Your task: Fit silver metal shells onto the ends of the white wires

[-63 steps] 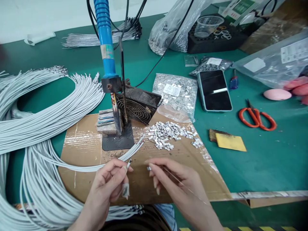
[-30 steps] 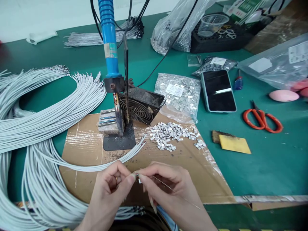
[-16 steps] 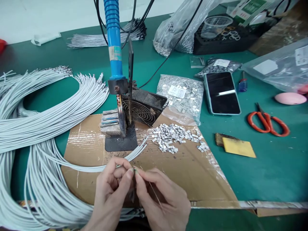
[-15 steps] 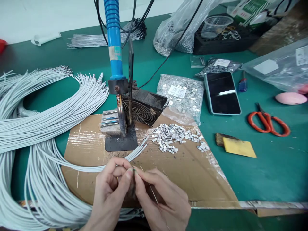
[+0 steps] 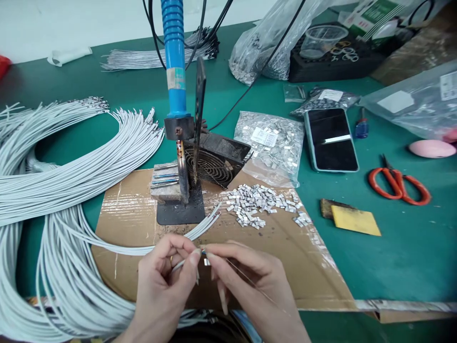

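Two hands (image 5: 164,286) meet at the end of a white cable (image 5: 178,265) above the cardboard sheet's near edge

The left hand is pinched shut on the cable; the right hand (image 5: 253,271) has thumb and forefinger closed at its tip, a thin wire (image 5: 250,280) running back between them and a small silver piece (image 5: 206,262) just below, though what exactly the fingertips grip is hidden. On the cardboard sheet (image 5: 285,276), a heap of silver pieces (image 5: 253,202) lies towards the far right corner, and a soldering iron (image 5: 174,62) stands by the far edge with a fan (image 5: 214,162) beside it. Coiled white cables (image 5: 71,190) cover the worktop's left side; orange-handled scissors (image 5: 396,186) lie towards its right edge
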### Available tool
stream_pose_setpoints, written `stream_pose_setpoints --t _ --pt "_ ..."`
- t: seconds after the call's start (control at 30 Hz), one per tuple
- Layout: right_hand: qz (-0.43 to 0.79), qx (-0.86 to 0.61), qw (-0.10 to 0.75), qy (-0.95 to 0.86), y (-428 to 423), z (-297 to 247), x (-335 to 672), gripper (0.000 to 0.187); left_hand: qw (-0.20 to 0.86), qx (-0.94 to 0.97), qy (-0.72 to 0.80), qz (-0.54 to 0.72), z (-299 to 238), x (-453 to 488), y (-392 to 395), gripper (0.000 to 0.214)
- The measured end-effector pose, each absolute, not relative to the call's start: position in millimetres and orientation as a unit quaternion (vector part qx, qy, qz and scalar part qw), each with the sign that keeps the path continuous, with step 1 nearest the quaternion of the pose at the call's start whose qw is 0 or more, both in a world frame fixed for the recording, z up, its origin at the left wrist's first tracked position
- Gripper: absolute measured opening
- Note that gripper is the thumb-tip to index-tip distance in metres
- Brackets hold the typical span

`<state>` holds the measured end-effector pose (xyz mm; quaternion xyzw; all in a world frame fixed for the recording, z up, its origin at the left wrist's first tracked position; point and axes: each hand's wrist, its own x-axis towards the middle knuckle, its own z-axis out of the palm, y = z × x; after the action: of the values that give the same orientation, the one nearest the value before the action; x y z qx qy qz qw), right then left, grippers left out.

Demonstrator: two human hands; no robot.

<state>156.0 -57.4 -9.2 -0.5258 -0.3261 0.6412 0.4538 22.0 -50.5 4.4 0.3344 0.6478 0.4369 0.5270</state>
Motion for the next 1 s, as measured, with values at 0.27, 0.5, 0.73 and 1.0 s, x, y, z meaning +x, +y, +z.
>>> stream_pose_setpoints --t 0.27,0.5,0.73,1.0 --pt "0.625 -0.546 0.447 -0.334 -51.9 -3.2 160.2 0.015 0.504 0.374 0.659 0.414 -3.9 18.8 -55.9 0.021" --pt "0.556 -0.552 0.456 -0.423 -52.9 -7.3 162.0 0.018 0.531 0.348 0.653 0.412 1.8 21.5 -51.3 0.023" --pt "0.568 -0.569 0.509 -0.307 -49.7 -15.0 166.4 0.015 0.540 0.320 0.650 0.428 4.7 20.0 -48.2 0.026" --pt "0.625 -0.488 0.514 -0.328 -51.2 -28.2 162.3 0.008 0.541 0.318 0.651 0.429 6.0 20.4 -46.8 0.027"
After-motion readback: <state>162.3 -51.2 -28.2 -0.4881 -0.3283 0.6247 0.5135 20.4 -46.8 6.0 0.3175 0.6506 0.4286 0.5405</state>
